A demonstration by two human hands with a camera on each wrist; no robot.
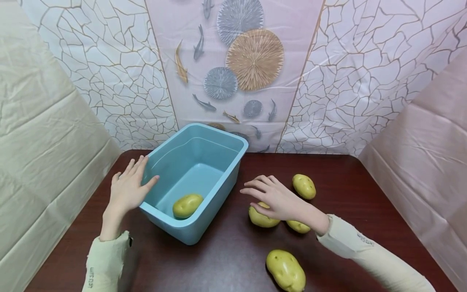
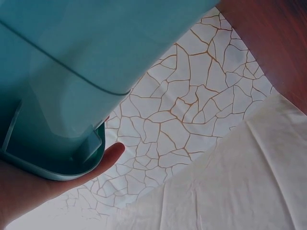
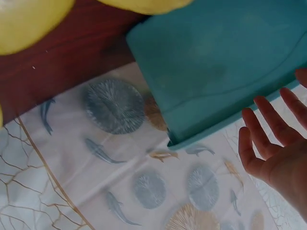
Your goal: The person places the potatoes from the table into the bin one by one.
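A blue plastic bin [image 1: 222,190] stands at an angle on the table, with one yellow potato [image 1: 187,205] in its near end. My left hand [image 1: 127,188] is at the bin's left rim, fingers spread and thumb over the inside; in the left wrist view its hand [image 2: 62,184] lies along the rim. To the right of the bin, my right hand [image 1: 271,198] hovers with fingers loosely bent and nothing in them. Beneath it are a potato [image 1: 263,219] and another potato [image 1: 299,227], both partly hidden by the hand and forearm.
One potato [image 1: 304,186] lies farther back on the right, and a larger potato [image 1: 286,271] near the front. They rest on a dark red-brown table [image 1: 226,265]. Patterned cloth [image 1: 328,121] hangs behind it, with plain cloth [image 1: 47,162] along the left side.
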